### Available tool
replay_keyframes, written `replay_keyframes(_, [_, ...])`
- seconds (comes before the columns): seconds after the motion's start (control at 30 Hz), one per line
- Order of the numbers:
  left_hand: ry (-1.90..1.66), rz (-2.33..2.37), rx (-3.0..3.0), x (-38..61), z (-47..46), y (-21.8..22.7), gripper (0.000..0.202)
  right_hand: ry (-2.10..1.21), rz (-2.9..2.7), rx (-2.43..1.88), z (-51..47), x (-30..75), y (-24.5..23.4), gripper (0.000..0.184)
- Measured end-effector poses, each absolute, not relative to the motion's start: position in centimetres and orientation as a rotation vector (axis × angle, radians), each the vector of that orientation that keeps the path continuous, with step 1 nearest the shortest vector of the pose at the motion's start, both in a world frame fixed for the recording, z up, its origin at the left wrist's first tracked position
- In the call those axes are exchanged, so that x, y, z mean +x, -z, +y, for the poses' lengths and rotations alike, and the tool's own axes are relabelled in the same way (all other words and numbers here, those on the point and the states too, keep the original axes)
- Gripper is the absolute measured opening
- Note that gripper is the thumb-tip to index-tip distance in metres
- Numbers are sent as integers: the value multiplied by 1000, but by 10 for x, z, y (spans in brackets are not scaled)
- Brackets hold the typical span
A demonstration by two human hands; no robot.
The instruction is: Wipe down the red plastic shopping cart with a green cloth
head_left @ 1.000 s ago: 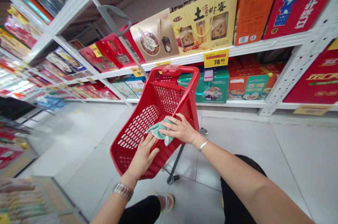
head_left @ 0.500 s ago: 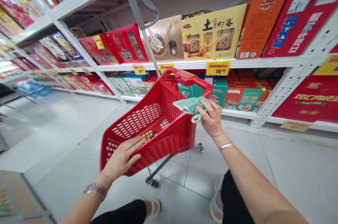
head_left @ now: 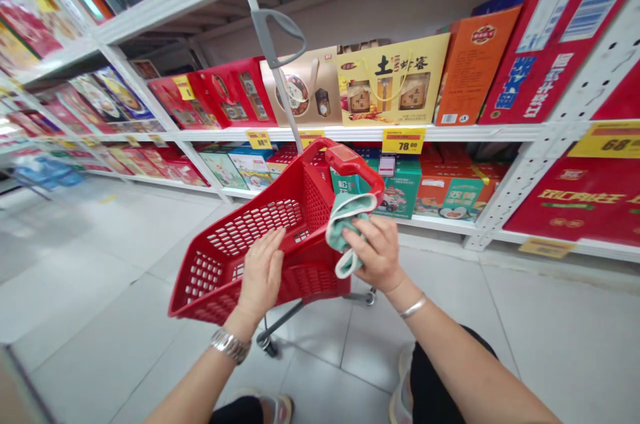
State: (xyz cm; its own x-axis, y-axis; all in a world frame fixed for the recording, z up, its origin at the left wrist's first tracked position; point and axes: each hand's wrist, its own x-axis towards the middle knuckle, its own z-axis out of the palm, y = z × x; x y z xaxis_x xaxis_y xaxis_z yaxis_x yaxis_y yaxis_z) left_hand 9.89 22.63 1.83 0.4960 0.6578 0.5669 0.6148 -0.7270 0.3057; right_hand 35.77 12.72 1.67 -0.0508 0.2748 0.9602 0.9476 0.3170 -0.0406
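Note:
A red plastic shopping cart basket [head_left: 307, 281] with lattice sides stands on grey legs in front of me. My left hand [head_left: 263, 271] lies over its near rim, fingers stretched out and nothing visible in them. In my right hand [head_left: 377, 251] is a green cleaning cloth [head_left: 345, 214] with white edging, bunched in closed fingers. The cloth is against the near corner of the basket, just below the red handle [head_left: 357, 167]. Part of the near rim is hidden behind my left hand and the cloth.
White metal shelving [head_left: 453, 134] runs behind the cart, stocked with gift boxes such as a yellow honey box [head_left: 393, 81]. A pale pole with a grey hook-shaped grip [head_left: 265, 37] rises behind the cart. Grey floor tiles [head_left: 130, 331] lie below; my feet are near the cart.
My left hand has slid right along the near rim. My right hand has drawn the cloth left and down from the handle, and the cloth is more bunched. The cart sits slightly further left.

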Motion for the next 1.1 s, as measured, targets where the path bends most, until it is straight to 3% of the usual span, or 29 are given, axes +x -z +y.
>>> replay_keyframes(0.2, [-1043, 1373, 2308, 194, 212, -16, 54, 877, -1632, -1304, 151, 338, -10, 31])
replay_keyframes(0.57, [-1023, 1145, 2201, 193, 198, -18, 54, 758, -1000, -1506, 156, 427, -27, 47])
replay_keyframes(0.67, [-997, 1106, 2222, 184, 195, -18, 54, 712, -891, -1492, 145, 451, -35, 41])
replay_keyframes(0.97, [-862, 1099, 2191, 96, 211, -25, 70, 359, -1175, -1215, 108, 411, -88, 13])
replay_keyframes(1.1, [-810, 1175, 2076, 74, 210, -41, 79, 146, -1482, -1067, 110, 376, -94, 21])
